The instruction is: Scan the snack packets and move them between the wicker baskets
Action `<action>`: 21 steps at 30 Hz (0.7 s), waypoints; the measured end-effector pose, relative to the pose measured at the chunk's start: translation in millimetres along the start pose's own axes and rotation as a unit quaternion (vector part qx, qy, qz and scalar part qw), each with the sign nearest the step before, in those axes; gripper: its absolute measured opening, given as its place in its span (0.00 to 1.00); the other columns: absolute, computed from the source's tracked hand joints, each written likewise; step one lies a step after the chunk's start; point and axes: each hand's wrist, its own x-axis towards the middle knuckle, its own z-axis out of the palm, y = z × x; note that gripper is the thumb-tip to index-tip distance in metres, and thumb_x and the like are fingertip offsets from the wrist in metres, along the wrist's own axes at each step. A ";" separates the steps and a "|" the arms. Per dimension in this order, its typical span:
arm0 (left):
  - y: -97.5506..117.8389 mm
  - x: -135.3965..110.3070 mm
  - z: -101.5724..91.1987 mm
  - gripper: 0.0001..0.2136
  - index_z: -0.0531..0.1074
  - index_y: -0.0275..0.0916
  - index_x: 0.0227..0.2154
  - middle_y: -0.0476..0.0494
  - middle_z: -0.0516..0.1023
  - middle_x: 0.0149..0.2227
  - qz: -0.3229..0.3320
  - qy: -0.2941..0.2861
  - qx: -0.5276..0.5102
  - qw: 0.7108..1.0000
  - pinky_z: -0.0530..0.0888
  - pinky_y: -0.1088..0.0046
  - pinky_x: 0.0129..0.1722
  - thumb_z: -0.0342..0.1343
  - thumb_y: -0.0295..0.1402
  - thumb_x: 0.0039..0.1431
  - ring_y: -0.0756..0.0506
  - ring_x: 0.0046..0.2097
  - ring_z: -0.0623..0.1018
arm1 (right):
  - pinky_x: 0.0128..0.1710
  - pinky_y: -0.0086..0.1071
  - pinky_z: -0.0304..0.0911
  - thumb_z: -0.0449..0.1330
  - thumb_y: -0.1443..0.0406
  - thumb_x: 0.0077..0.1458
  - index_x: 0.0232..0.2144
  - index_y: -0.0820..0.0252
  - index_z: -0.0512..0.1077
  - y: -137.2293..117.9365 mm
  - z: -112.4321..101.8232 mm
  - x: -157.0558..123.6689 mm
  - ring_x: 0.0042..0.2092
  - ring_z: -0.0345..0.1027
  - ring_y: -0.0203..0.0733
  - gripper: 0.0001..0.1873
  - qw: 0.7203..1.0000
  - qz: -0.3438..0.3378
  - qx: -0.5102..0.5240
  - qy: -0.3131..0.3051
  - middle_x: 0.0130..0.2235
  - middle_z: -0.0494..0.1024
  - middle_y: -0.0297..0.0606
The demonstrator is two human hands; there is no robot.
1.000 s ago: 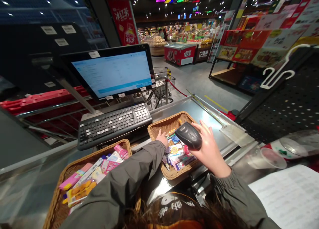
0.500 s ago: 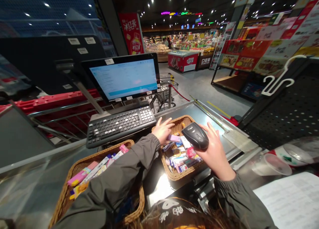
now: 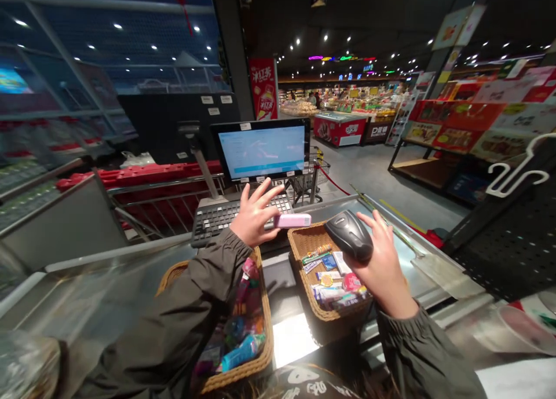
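Between the thumb and a finger of my left hand (image 3: 256, 215) is a small pink box (image 3: 292, 220) with a barcode on its end; the other fingers are spread above the keyboard (image 3: 217, 218). My right hand (image 3: 384, 263) grips a black handheld barcode scanner (image 3: 350, 234), its head pointing left toward the pink box. Below the scanner sits a wicker basket (image 3: 299, 254) of small packets and boxes. Under my left forearm stands a second wicker basket (image 3: 266, 306), partly hidden by the sleeve, with colourful packages and a blue tube-like pack (image 3: 243, 352) inside.
A lit monitor (image 3: 264, 150) stands behind the keyboard on the metal counter (image 3: 113, 295). At the right are a white hook (image 3: 516, 173) on a black perforated panel, a clear plastic cup (image 3: 516, 329) and white paper (image 3: 521, 379). Store shelves lie beyond.
My left hand has lifted the pink box out of the right basket, up and left to in front of the keyboard. The scanner stays in my right hand. The view has shifted.
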 end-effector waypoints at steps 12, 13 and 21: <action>-44.3 -60.6 -61.1 0.07 0.76 0.42 0.36 0.38 0.60 0.67 -0.086 0.070 0.064 0.992 0.42 0.40 0.66 0.59 0.35 0.54 0.32 0.70 0.53 | 0.60 0.75 0.43 0.60 0.62 0.51 0.46 0.61 0.71 -77.9 14.3 34.0 0.69 0.41 0.70 0.19 0.994 -0.100 0.037 -0.016 0.62 0.64 0.55; -48.2 -64.0 -64.1 0.07 0.76 0.42 0.36 0.39 0.59 0.67 -0.094 0.075 0.068 0.990 0.42 0.40 0.66 0.59 0.35 0.54 0.33 0.70 0.53 | 0.61 0.74 0.42 0.60 0.63 0.51 0.46 0.61 0.71 -83.4 15.6 35.5 0.69 0.41 0.69 0.19 0.993 -0.106 0.039 -0.018 0.62 0.64 0.55; -69.2 -77.5 -77.7 0.08 0.76 0.43 0.36 0.39 0.58 0.68 -0.138 0.101 0.080 0.982 0.41 0.40 0.66 0.59 0.35 0.53 0.34 0.70 0.54 | 0.61 0.74 0.42 0.60 0.65 0.50 0.46 0.59 0.71 -111.3 27.5 39.0 0.69 0.43 0.68 0.18 0.990 -0.133 0.044 -0.030 0.61 0.65 0.52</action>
